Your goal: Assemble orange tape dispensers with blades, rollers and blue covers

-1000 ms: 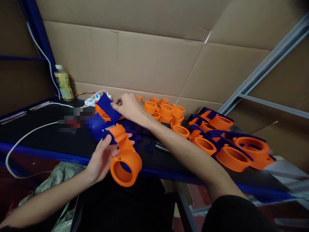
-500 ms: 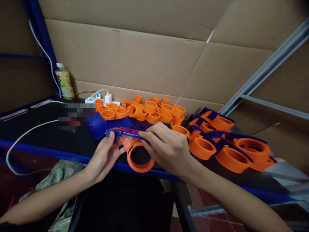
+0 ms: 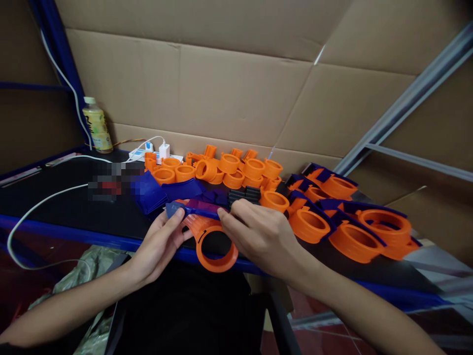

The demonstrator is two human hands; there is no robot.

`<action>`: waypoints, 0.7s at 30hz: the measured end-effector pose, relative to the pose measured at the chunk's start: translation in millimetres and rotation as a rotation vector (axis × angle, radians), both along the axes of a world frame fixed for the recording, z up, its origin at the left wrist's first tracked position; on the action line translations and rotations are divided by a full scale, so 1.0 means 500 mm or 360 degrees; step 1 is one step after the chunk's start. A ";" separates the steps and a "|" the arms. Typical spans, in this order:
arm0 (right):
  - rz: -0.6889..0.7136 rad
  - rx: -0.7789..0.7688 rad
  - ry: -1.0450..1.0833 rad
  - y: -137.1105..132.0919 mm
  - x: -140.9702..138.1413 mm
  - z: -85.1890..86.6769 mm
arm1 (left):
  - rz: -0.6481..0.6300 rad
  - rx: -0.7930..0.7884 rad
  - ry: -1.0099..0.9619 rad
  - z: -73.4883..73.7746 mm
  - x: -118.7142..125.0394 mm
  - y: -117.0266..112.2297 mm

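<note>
Just over the table's front edge, an orange and blue tape dispenser (image 3: 198,228) is held between both hands, its round orange ring hanging toward me. My left hand (image 3: 160,241) is closed on its left end, thumb on top of the blue plate and fingers beneath. My right hand (image 3: 260,234) is curled, its thumb and forefinger pinching the right end of the blue plate; the other fingers are folded in. Behind the hands lie blue plates (image 3: 150,192) and a small stack of black ribbed pieces (image 3: 246,194).
Several orange ring parts (image 3: 254,167) are heaped along the cardboard wall (image 3: 240,98). Orange and blue dispensers (image 3: 356,241) crowd the right side of the black table (image 3: 111,209). At the back left stand a drink bottle (image 3: 97,125) and a power strip (image 3: 136,155); white cables cross the left side.
The tape dispenser has come slightly down and right and tilted, showing more of its orange ring. Both hands moved along with it, and the black ribbed pieces have come into view.
</note>
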State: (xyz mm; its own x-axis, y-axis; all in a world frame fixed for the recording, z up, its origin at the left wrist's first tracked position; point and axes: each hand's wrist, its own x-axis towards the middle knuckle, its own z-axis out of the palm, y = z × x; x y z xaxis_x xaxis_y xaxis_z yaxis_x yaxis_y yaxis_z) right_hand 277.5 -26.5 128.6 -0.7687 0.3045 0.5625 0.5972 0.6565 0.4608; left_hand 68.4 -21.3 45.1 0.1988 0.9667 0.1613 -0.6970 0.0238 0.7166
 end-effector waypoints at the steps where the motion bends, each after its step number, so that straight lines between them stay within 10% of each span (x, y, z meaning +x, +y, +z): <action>1: -0.0007 -0.0014 0.0004 -0.003 0.000 0.000 | -0.0005 -0.0007 -0.0006 0.000 0.001 -0.002; 14: -0.0063 -0.0414 0.0031 -0.029 0.005 0.008 | 0.0055 0.0000 0.0110 0.002 0.005 -0.008; 21: 0.0214 -0.1698 0.0863 0.000 -0.011 0.001 | 0.0054 0.0139 0.0299 -0.003 -0.014 -0.032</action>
State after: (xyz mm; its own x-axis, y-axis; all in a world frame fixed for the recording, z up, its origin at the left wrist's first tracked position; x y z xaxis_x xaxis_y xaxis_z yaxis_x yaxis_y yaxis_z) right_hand 272.1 -26.4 129.2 -0.5714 0.7489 0.3357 0.4429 0.6257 -0.6421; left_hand 61.5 -37.1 43.6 0.2008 0.9573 0.2082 -0.5501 -0.0657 0.8325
